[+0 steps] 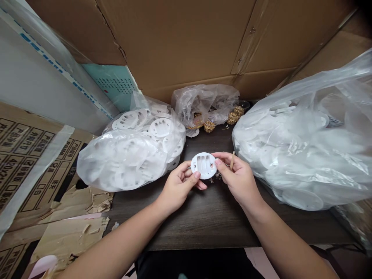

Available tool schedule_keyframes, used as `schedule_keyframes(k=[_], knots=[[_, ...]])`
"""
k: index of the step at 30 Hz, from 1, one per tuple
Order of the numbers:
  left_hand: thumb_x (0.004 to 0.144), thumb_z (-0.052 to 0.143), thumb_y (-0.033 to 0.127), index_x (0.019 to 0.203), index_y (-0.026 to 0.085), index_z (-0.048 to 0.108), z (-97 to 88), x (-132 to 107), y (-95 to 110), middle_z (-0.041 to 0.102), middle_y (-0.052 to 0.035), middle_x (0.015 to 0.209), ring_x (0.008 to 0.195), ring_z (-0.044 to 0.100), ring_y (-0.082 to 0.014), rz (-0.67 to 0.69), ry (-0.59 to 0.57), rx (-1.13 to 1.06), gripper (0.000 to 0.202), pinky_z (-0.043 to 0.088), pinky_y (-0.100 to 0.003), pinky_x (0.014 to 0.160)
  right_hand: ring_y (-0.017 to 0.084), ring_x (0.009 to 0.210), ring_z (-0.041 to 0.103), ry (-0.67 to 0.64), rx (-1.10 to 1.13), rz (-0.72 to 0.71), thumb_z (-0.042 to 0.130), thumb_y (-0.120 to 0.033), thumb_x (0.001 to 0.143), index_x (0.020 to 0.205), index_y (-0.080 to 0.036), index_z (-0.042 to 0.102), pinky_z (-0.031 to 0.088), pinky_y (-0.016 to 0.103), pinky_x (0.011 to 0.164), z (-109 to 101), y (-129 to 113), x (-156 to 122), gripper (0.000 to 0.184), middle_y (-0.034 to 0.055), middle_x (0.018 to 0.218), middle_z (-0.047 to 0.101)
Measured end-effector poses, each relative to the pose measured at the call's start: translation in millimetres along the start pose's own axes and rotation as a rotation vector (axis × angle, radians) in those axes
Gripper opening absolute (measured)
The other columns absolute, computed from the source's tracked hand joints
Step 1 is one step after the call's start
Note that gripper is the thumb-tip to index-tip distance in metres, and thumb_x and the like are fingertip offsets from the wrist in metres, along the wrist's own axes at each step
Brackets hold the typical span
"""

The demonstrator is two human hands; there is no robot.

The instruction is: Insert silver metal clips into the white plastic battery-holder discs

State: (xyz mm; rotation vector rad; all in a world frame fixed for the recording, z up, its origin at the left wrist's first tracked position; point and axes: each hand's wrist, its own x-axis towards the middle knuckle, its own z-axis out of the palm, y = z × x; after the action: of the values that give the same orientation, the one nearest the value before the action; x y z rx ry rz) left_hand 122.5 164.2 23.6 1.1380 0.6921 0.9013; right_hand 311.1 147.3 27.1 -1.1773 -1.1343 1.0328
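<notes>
Between my two hands is a round white plastic battery holder (203, 166), its open slots and metal contacts facing up. My left hand (181, 184) grips its left rim, thumb on top and fingers beneath. My right hand (234, 172) pinches the right rim with thumb and forefinger. A thin, light wooden-looking stick (232, 160) also sits in the right hand, pointing up between the fingers. Under and behind the right fingers, small dark metal pieces (216, 177) lie on the table, partly hidden.
Clear plastic bags of white discs stand at left (128, 159) and right (302, 151). Another plastic bag (203, 100) and gold wire-like clusters (209, 126) lie at the back of the dark table (186, 228). Cardboard (180, 42) walls the back; a printed carton (37, 155) is at left.
</notes>
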Motion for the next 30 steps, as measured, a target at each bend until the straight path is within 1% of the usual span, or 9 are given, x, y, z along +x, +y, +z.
schedule_keyframes(k=[4,7,10,14,17,21,25,28,30], knots=[[0.094,0.071,0.043,0.116,0.01,0.058,-4.1,4.6,-1.4,0.071,-0.006,0.081,0.072,0.072,-0.0133,0.002,-0.001,0.031,0.043,0.061,-0.023,0.074,0.017,0.08,0.065,0.018,-0.15,-0.012,0.071,-0.047,0.091,0.109,-0.018,0.076,0.052,0.028,0.067,-0.3,1.0,1.8,0.034,0.0078,0.096,0.074],[0.093,0.072,0.045,0.115,0.01,0.058,-6.6,6.8,-2.8,0.071,-0.0061,0.081,0.071,0.072,-0.0135,0.022,0.005,0.067,0.043,0.061,-0.023,0.073,0.017,0.075,0.062,0.021,-0.273,-0.015,0.069,-0.049,0.09,0.096,-0.017,0.076,0.048,0.029,0.065,-1.0,3.8,1.5,0.034,0.0077,0.088,0.072],[0.092,0.072,0.048,0.121,0.01,0.057,-8.4,6.0,-4.3,0.072,-0.0082,0.087,0.068,0.072,-0.0139,0.04,0.012,0.105,0.05,0.061,-0.024,0.067,0.016,0.072,0.059,0.047,-0.27,-0.055,0.069,-0.05,0.089,0.09,-0.016,0.074,0.045,0.028,0.062,-3.7,2.5,4.1,0.035,0.0072,0.083,0.07],[0.095,0.066,0.053,0.131,0.011,0.055,-9.2,0.0,-6.0,0.073,-0.0146,0.106,0.063,0.069,-0.0126,0.074,0.02,0.17,0.057,0.059,-0.025,0.054,0.015,0.07,0.057,0.121,-0.252,-0.15,0.072,-0.05,0.088,0.096,-0.016,0.075,0.041,0.027,0.059,-5.5,-19.3,23.5,0.035,0.0061,0.084,0.07],[0.098,0.062,0.049,0.122,0.01,0.062,-9.7,-4.1,-7.0,0.074,-0.0127,0.098,0.058,0.066,-0.0105,0.147,0.02,0.3,0.045,0.058,-0.023,0.054,0.013,0.066,0.055,0.062,-0.281,-0.27,0.073,-0.046,0.088,0.092,-0.016,0.075,0.041,0.027,0.059,6.5,-48.0,51.2,0.03,0.0036,0.078,0.069],[0.102,0.058,0.036,0.114,0.011,0.067,-13.1,-4.5,-9.4,0.073,-0.0073,0.085,0.055,0.063,-0.0091,0.365,0.045,0.527,0.029,0.054,-0.021,0.053,0.013,0.07,0.06,-0.075,-0.275,-0.415,0.071,-0.036,0.089,0.087,-0.014,0.074,0.046,0.028,0.067,47.6,-78.3,91.7,0.022,0.0033,0.079,0.071],[0.096,0.062,0.015,0.116,0.012,0.066,-16.0,-8.7,-2.9,0.072,-0.006,0.087,0.066,0.065,-0.0102,0.801,0.07,0.907,0.021,0.055,-0.023,0.063,0.017,0.081,0.067,-0.248,-0.375,-0.415,0.069,-0.03,0.089,0.091,-0.015,0.077,0.049,0.031,0.077,93.2,-88.2,117.6,0.017,0.0046,0.088,0.076],[0.086,0.066,0.004,0.12,0.009,0.064,-16.8,-23.2,21.8,0.073,-0.009,0.095,0.082,0.068,-0.0144,1.133,0.077,1.148,0.034,0.057,-0.025,0.073,0.02,0.088,0.07,-0.345,-0.585,-0.455,0.066,-0.029,0.091,0.092,-0.017,0.078,0.049,0.033,0.082,107.8,-89.7,127.5,0.017,0.0058,0.093,0.078],[0.081,0.071,0.005,0.125,0.012,0.064,-20.7,-37.1,48.0,0.073,-0.0104,0.108,0.092,0.068,-0.0177,1.25,0.259,1.324,0.045,0.056,-0.03,0.08,0.021,0.093,0.071,-0.343,-0.701,-0.541,0.062,-0.027,0.093,0.094,-0.018,0.079,0.049,0.035,0.084,106.9,-91.4,134.7,0.019,0.0062,0.099,0.078]])
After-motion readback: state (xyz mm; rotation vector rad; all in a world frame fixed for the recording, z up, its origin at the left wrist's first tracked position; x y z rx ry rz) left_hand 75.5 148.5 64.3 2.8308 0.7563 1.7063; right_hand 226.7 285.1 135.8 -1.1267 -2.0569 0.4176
